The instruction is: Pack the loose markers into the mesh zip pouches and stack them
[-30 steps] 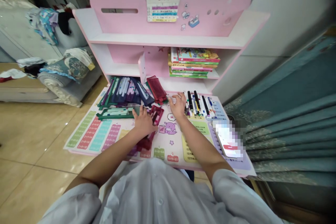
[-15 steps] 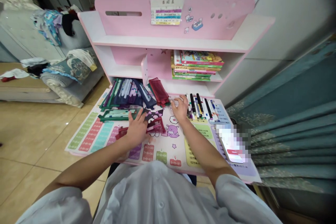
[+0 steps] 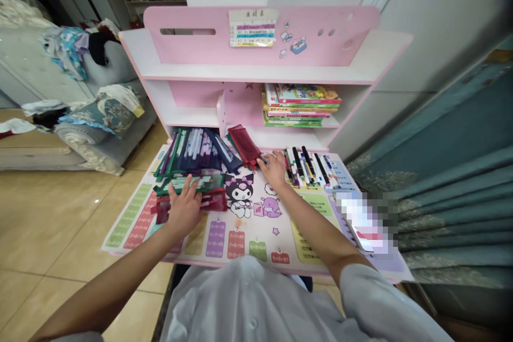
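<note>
My left hand [image 3: 184, 207] lies with fingers spread over a red mesh pouch [image 3: 216, 199] with pens inside, just in front of a green mesh pouch [image 3: 206, 182] that also holds pens. Behind them is a fanned pile of filled pouches [image 3: 196, 144], green, purple and navy. At the near end of a stack of flat red mesh pouches [image 3: 243, 145], my right hand [image 3: 274, 169] has its fingers apart, the fingertips at the stack's corner. Right of that hand lies a row of loose pens and markers [image 3: 306, 165].
The desk top [image 3: 250, 232] carries printed times tables and cartoon figures. A phone [image 3: 356, 224], partly pixelated, lies at the right. Books [image 3: 300, 109] are stacked on the pink shelf unit [image 3: 256, 72] behind. A curtain [image 3: 441, 192] hangs at the right.
My left hand has moved left with the red filled pouch, which now lies in front of the green one. My right hand has shifted slightly, its fingertips now at the red stack's corner.
</note>
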{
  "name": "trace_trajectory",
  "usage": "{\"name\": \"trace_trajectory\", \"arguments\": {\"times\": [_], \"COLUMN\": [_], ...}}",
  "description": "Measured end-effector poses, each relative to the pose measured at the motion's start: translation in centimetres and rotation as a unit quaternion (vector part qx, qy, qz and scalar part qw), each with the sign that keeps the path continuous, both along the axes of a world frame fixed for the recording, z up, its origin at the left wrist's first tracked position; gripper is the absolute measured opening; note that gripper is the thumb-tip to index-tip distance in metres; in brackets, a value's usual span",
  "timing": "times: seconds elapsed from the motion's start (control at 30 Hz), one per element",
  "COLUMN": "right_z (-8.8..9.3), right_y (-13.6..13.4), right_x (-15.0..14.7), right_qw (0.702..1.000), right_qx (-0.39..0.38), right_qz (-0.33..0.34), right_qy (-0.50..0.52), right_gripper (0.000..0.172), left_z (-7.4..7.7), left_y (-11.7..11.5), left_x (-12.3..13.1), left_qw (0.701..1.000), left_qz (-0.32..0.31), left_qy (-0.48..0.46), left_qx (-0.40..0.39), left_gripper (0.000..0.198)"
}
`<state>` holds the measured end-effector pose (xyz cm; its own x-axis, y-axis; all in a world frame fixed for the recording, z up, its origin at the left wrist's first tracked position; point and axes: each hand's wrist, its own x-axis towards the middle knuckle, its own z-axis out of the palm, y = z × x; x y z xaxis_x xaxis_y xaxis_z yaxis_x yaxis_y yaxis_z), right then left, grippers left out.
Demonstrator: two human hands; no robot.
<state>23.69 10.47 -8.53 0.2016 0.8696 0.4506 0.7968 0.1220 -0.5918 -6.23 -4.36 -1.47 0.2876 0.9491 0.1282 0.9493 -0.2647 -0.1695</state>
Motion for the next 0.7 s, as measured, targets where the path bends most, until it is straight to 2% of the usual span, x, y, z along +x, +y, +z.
{"name": "trace_trajectory", "arguments": {"times": [0.13,0.23,0.4,0.53,0.7], "right_z": [0.1,0.2,0.5,0.7,1.0], "right_y": [0.9,1.6,2.7,3.0,3.4], "right_x": [-0.5,-0.8,-1.4,-1.7,-2.0], "right_qw": [0.999,0.998,0.997,0.996,0.996], "right_qx": [-0.040,-0.057,-0.073,-0.082,-0.073], "right_qz": [-0.012,-0.016,-0.028,-0.025,-0.039], "right_qy": [-0.006,-0.005,-0.001,0.001,0.022], "right_gripper": [0.042,0.039,0.036,0.032,0.031], "left_z": [-0.9,-1.3,-1.0,0.2,1.6], "left_y": [0.0,-0.2,-0.6,-0.4,2.1], "left_x": [-0.8,-1.2,-1.0,0.9,4.8], "left_qw": [1.000,1.000,0.999,0.996,0.987], "left_qz": [0.017,0.019,0.022,0.030,0.014], "left_qy": [0.007,0.009,-0.018,-0.077,-0.160], "left_qx": [-0.011,-0.018,-0.033,-0.026,0.009], "left_gripper": [0.053,0.058,0.064,0.059,0.045]}}
